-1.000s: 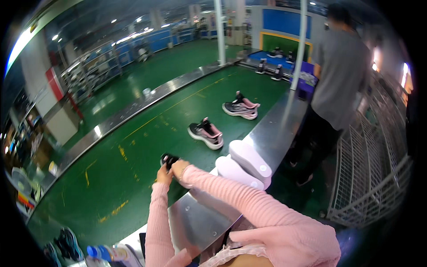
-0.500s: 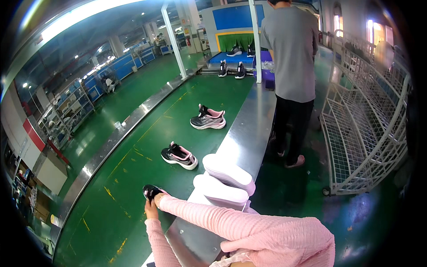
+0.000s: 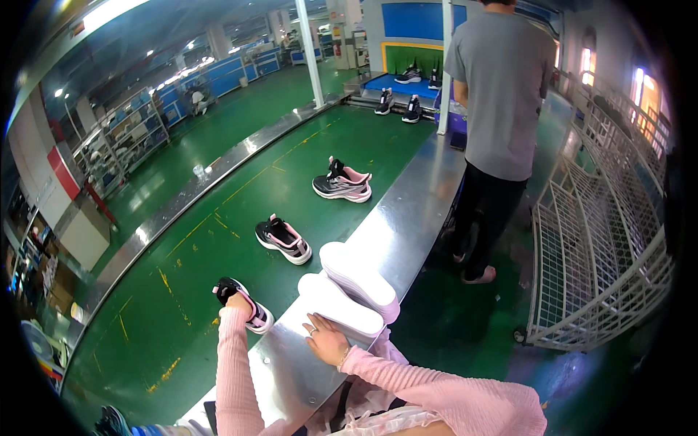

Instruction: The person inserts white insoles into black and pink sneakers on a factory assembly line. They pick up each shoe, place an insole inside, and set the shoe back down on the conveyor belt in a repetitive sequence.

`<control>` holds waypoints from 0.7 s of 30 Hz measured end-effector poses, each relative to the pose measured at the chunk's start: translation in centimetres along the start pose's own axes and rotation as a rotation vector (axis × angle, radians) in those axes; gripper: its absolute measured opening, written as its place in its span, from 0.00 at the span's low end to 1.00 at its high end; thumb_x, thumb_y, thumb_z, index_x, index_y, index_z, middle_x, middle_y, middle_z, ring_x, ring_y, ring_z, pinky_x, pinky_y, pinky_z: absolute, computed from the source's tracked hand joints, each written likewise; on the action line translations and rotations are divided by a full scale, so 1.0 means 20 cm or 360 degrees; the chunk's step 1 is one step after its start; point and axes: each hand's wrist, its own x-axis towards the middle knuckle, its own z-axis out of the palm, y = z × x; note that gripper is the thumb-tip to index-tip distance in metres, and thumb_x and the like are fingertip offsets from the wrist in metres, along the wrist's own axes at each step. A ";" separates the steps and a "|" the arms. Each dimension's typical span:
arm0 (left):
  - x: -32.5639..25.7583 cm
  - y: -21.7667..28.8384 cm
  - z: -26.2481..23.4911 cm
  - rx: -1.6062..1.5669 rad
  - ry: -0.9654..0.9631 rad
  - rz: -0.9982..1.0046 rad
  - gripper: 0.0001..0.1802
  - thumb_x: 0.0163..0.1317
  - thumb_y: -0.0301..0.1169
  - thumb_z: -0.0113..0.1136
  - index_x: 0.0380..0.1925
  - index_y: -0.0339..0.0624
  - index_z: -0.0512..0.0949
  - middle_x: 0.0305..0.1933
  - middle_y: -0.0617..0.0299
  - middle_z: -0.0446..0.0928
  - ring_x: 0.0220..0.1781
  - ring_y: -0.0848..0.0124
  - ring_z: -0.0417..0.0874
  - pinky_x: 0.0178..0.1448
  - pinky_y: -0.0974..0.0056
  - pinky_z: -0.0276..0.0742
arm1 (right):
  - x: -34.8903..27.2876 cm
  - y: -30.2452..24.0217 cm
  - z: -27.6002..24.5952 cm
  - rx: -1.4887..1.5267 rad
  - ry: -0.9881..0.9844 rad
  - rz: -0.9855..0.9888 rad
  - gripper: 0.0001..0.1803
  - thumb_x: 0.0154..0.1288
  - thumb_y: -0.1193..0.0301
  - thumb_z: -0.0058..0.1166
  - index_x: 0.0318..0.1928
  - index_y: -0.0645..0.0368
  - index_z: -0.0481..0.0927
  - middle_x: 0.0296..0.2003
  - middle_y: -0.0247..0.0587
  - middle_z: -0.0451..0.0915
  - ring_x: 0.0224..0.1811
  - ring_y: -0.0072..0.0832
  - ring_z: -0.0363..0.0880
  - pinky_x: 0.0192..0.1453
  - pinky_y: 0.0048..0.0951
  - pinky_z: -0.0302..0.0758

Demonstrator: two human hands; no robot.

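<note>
My left hand (image 3: 236, 303) reaches into the opening of a black sneaker (image 3: 259, 317) with pink lining and a white sole. Its fingers are hidden inside the shoe, which sits on the green belt against the metal ledge. With fingers apart, my right hand (image 3: 328, 341) rests open on the ledge, beside a white stack of sole-shaped pieces, probably insoles (image 3: 339, 305). A second white stack (image 3: 359, 273) lies alongside it, farther off. Two more black-and-pink sneakers stand farther up the belt, a nearer sneaker (image 3: 283, 240) and a farther sneaker (image 3: 342, 182).
A metal ledge (image 3: 407, 192) borders the belt (image 3: 218, 251). Beyond it on the right stands a person in a grey shirt (image 3: 502, 94), near a white wire rack (image 3: 582, 269). More dark shoes (image 3: 411, 109) sit at the belt's far end, by a white post (image 3: 445, 73).
My right hand has left the sneaker and come back to the ledge beside the white stack. My left hand is now inside the shoe, which has turned and shifted toward the ledge.
</note>
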 end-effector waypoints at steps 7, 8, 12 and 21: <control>0.09 0.05 0.07 -0.0189 -0.0322 -0.0418 0.18 0.55 0.33 0.37 0.44 0.43 0.69 0.48 0.53 0.69 0.49 0.62 0.70 0.49 0.63 0.67 | -0.02 0.20 0.13 -0.0153 0.0077 -0.0073 0.21 0.56 0.66 0.40 0.50 0.60 0.66 0.55 0.44 0.59 0.59 0.34 0.56 0.59 0.32 0.56; 0.08 0.04 0.08 -0.0279 -0.0300 -0.0465 0.19 0.55 0.34 0.36 0.45 0.43 0.69 0.49 0.54 0.68 0.50 0.63 0.70 0.49 0.63 0.67 | -0.01 0.22 0.14 -0.0147 0.0059 -0.0102 0.21 0.56 0.66 0.40 0.50 0.60 0.66 0.55 0.44 0.59 0.59 0.34 0.56 0.59 0.32 0.56; 0.05 -0.02 0.13 -0.0621 -0.0213 -0.0602 0.21 0.57 0.36 0.34 0.49 0.45 0.67 0.53 0.57 0.65 0.53 0.67 0.67 0.52 0.65 0.65 | 0.01 0.26 0.11 0.0128 0.0103 -0.0064 0.18 0.55 0.67 0.42 0.46 0.60 0.68 0.53 0.45 0.63 0.57 0.35 0.58 0.57 0.33 0.59; 0.11 -0.33 0.36 -0.2362 0.0143 0.0329 0.18 0.57 0.37 0.45 0.46 0.42 0.66 0.49 0.54 0.67 0.50 0.59 0.70 0.47 0.60 0.70 | 0.15 0.08 -0.19 0.0093 -0.0107 -0.0170 0.14 0.54 0.65 0.45 0.39 0.58 0.72 0.35 0.43 0.75 0.41 0.36 0.72 0.44 0.33 0.67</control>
